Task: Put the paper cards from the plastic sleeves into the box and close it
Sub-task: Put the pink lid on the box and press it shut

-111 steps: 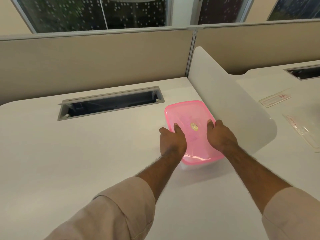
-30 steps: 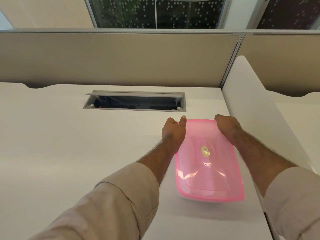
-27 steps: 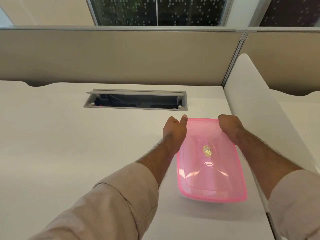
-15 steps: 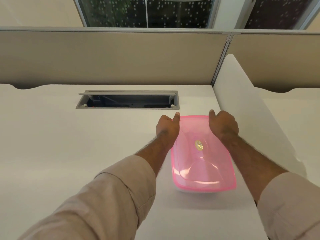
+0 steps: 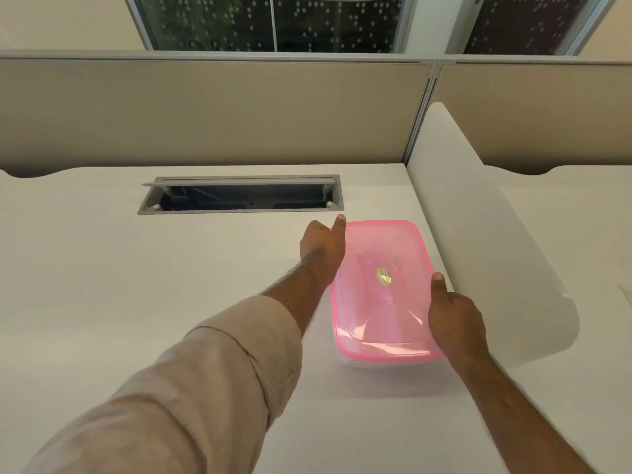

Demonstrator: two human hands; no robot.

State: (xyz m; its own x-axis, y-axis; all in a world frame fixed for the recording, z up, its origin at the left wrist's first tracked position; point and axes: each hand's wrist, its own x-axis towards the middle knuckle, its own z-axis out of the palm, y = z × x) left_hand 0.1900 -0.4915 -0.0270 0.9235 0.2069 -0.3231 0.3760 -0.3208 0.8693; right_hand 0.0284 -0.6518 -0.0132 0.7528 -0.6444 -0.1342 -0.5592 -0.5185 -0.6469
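Observation:
A clear box with a translucent pink lid [image 5: 383, 313] sits on the white desk [image 5: 136, 302], close to the white side divider. The lid lies flat over the box, with a small round gold sticker [image 5: 383, 276] at its middle. My left hand [image 5: 321, 249] presses on the far left corner of the lid, thumb along its edge. My right hand [image 5: 455, 318] rests on the right long edge near the front, thumb on the rim. No cards or sleeves show clearly; the box's contents are hidden under the lid.
A grey cable slot [image 5: 241, 199] with its flap open is set into the desk behind the box. A white curved divider [image 5: 478, 234] stands right of the box. Beige partition panels [image 5: 205, 111] close off the back. A neighbouring desk [image 5: 581, 234] lies beyond the divider.
My right hand has slid from the far right corner of the lid back along the right edge toward the front. My left hand stays at the far left corner.

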